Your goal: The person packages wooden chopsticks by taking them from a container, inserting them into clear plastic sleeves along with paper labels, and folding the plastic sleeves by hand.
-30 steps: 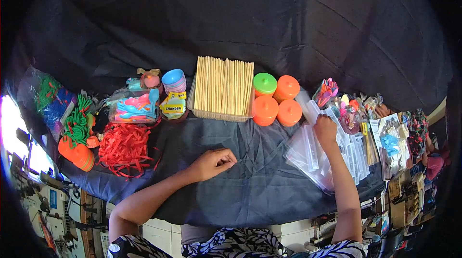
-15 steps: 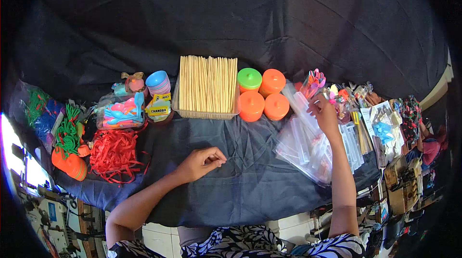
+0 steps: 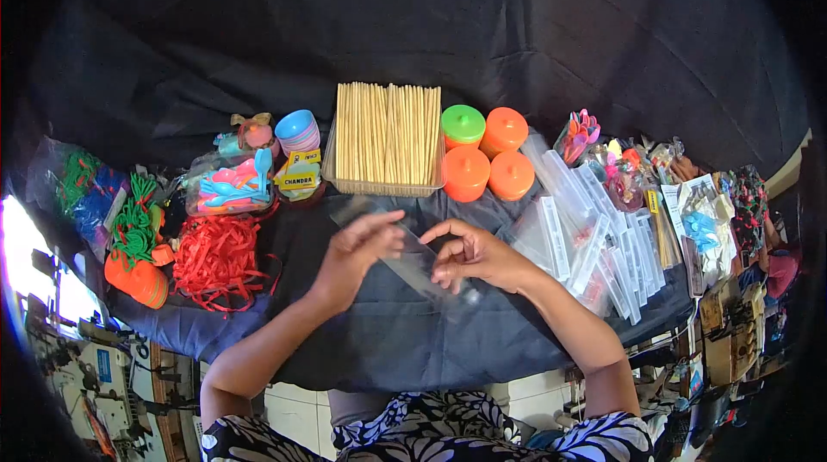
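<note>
A clear plastic sleeve (image 3: 412, 272), long and thin and blurred, slants between my two hands above the dark cloth. My right hand (image 3: 482, 260) pinches it near the lower end, the index finger curled over the thumb. Close to the sleeve's upper part, my left hand (image 3: 357, 255) has its fingers stretched out and somewhat smeared by motion. Whether those fingers touch the plastic is hard to see. To the right of my right hand lies a pile of similar clear plastic sleeves (image 3: 590, 260).
At the back stands a box of wooden sticks (image 3: 388, 139), beside orange lidded jars (image 3: 466, 174) and a green-lidded one (image 3: 463, 124). Leftward are red ribbon strips (image 3: 215, 262), plastic spoons (image 3: 231, 185), blue and pink cups (image 3: 297, 130) and green cord (image 3: 133, 225).
My right hand has come from the sleeve pile to the middle, bringing one clear plastic sleeve. My left hand has risen and opened beside it. The view has shifted slightly.
</note>
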{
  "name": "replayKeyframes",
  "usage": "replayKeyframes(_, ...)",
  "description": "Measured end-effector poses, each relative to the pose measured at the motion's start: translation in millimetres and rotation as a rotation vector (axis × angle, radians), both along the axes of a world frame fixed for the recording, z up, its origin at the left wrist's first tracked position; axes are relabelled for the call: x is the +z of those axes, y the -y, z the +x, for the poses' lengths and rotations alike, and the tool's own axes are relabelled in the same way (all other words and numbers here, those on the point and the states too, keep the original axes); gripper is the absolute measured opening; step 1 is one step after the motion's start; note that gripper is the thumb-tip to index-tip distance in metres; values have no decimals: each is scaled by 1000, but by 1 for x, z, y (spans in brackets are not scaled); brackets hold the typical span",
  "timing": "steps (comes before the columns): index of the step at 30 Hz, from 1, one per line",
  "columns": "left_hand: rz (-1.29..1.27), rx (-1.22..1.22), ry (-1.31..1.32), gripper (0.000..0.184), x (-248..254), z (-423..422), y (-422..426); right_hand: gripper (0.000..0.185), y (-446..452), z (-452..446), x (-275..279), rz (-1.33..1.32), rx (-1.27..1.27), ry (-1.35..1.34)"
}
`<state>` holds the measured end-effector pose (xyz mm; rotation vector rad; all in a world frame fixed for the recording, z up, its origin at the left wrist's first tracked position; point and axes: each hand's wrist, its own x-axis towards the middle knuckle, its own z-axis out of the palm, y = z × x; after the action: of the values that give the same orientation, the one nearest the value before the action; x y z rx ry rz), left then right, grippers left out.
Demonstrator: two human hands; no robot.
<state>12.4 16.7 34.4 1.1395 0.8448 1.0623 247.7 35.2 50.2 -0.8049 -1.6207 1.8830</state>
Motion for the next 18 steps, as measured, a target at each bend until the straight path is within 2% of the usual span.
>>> replayKeyframes(2,-70,16,120,33,-6,-11,-7,42,-1,7,-2,-56,119,-11)
replayKeyframes(7,-47,114,170,35,-3,-3,-5,38,-3,7,-23,-100,129,75)
replayKeyframes(9,-48,131,190,37,-3,2,-4,37,5,-2,-30,87,10,81)
replayKeyframes(10,-71,120,219,38,-3,3,-3,37,8,-4,-34,85,10,79)
replayKeyframes(12,-96,111,247,40,-5,3,-3,40,13,-7,-39,242,-49,276)
replayKeyframes(14,-139,97,287,44,-7,2,-3,34,16,-12,-42,236,-121,262)
replayKeyframes(16,-163,91,307,44,-11,0,-4,24,15,-13,-48,419,-115,272)
replayKeyframes(17,-187,85,329,45,-12,-1,-5,24,14,-14,-52,418,-115,272)
replayKeyframes(18,-187,86,330,45,-13,-1,-6,20,13,-14,-56,310,-114,178)
